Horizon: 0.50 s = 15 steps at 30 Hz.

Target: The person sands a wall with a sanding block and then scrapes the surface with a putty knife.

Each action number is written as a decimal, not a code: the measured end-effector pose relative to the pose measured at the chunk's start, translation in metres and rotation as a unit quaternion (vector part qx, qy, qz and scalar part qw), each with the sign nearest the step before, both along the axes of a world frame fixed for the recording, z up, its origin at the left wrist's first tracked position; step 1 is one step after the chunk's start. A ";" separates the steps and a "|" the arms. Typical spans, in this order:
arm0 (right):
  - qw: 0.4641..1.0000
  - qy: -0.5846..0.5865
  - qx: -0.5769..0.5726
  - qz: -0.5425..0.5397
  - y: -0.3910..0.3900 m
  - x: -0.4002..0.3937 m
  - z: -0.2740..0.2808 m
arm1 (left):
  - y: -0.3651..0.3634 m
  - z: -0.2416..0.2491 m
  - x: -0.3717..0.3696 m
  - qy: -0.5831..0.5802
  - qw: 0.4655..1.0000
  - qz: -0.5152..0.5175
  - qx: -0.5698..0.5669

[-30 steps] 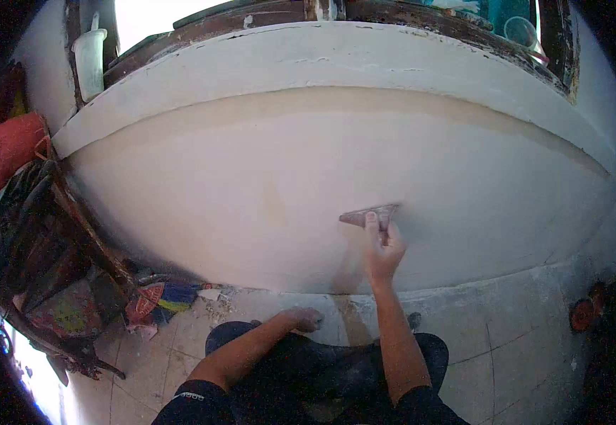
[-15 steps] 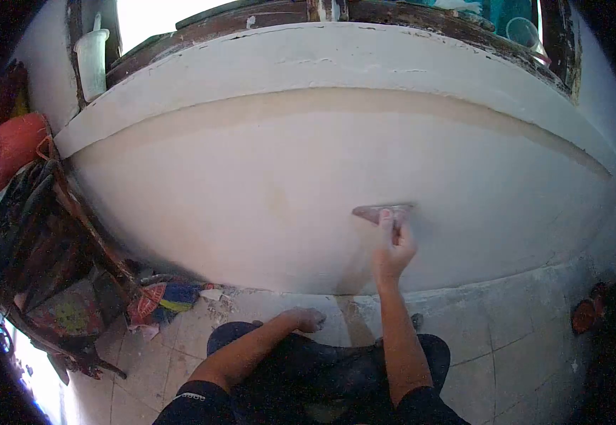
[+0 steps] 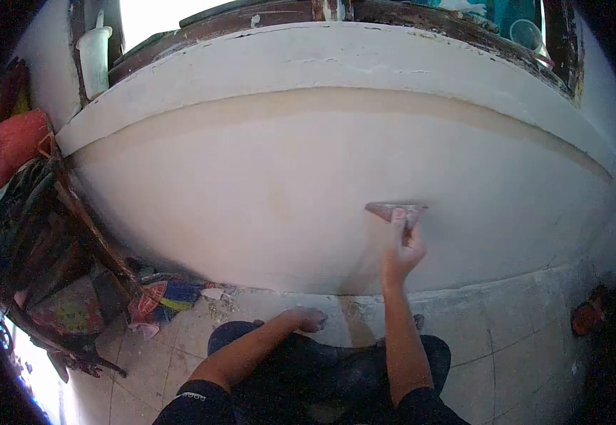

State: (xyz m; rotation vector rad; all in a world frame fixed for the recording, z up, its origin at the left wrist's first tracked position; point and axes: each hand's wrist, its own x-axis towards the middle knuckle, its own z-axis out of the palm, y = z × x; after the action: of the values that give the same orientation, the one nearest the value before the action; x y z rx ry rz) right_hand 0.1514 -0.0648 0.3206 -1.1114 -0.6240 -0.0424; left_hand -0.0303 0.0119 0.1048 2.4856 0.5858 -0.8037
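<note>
My right hand is closed on a putty knife with a wide, reddish-brown triangular blade. Its broad edge is up against the pale wall, and my thumb lies on the blade. The handle is mostly hidden by my fingers. Over by my left knee, my left hand is curled closed with whitish dust on the fingers. Whether anything is inside it is hidden.
Above the wall runs a white ledge below a worn wooden window frame. A whitish plastic container stands at the left, a clear cup at the right. Sacks and cloths, including a red bundle, crowd the left side beside the tiled floor.
My right hand has slid a little to the right along the wall with the putty knife. My left hand stays at about the same place by the knee.
</note>
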 end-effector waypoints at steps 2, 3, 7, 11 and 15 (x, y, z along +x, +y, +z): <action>1.000 -0.007 0.011 -0.016 0.001 0.008 -0.003 | 0.006 -0.017 -0.002 0.017 1.000 0.005 -0.017; 0.999 -0.014 0.022 -0.033 0.003 0.012 -0.006 | 0.016 -0.051 -0.007 -0.034 0.999 -0.021 -0.014; 0.997 -0.073 -0.029 0.003 0.016 0.009 -0.031 | 0.010 -0.031 -0.003 -0.014 0.999 -0.032 -0.013; 0.998 -0.062 -0.007 0.004 0.008 -0.001 -0.014 | 0.004 -0.017 -0.003 0.013 1.000 -0.007 -0.013; 0.996 -0.001 0.077 -0.036 0.010 0.005 -0.004 | 0.026 -0.090 0.006 -0.049 0.998 -0.045 0.013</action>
State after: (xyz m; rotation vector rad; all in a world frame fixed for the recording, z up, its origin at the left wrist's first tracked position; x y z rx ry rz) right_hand 0.1562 -0.0553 0.3163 -0.9841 -0.5717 -0.1516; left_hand -0.0244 0.0377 0.0151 2.5739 0.4546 -0.7056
